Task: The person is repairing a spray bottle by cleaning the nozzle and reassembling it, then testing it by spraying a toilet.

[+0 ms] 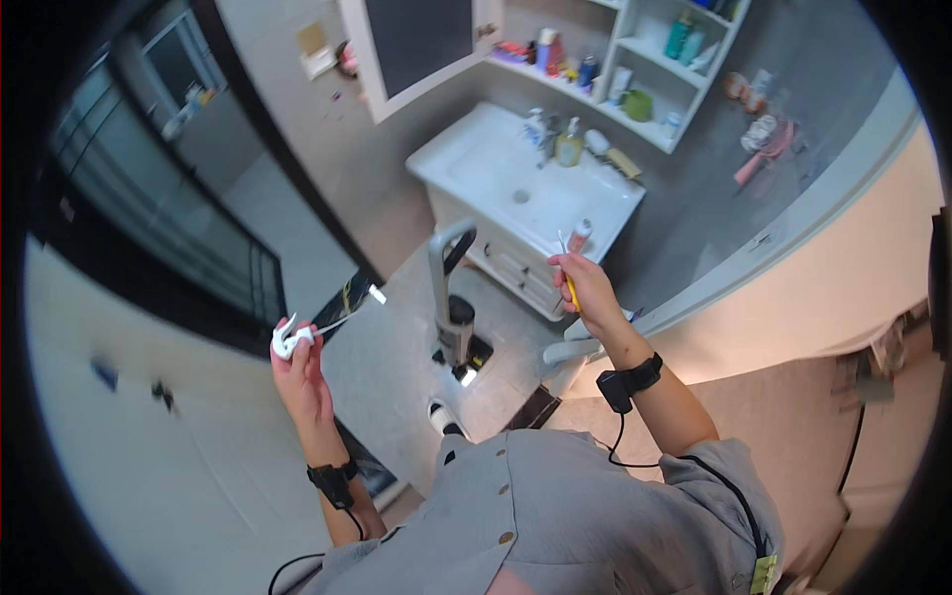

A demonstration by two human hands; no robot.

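As we look down through the head view, our left grip [306,385] is grasping a white hook-shaped piece [287,340] between thumb and fingers, and our right grip [594,294] is curled around a yellow-handled tool [572,287] with slim metal tips. We judge the white piece to be light, stiff plastic, smooth enough to slip a little; its thicker body looks the best place to hold, since the curved end seems easier to snap. The tool should handle as light and rigid, best held by its yellow handle, away from the tips; its exact kind we cannot tell.

The white piece sits at the fingertips of our left grip, its curve rising above them, while a thin pale strip [335,324] runs off to the right toward a small white tab [377,295]; whether they join is too blurred to say. The tool lies across our right grip, tips poking out above the fingers, near a small bottle [581,234] on the washbasin [451,159]. The two grips are well apart, an upright floor cleaner [443,288] standing between them.
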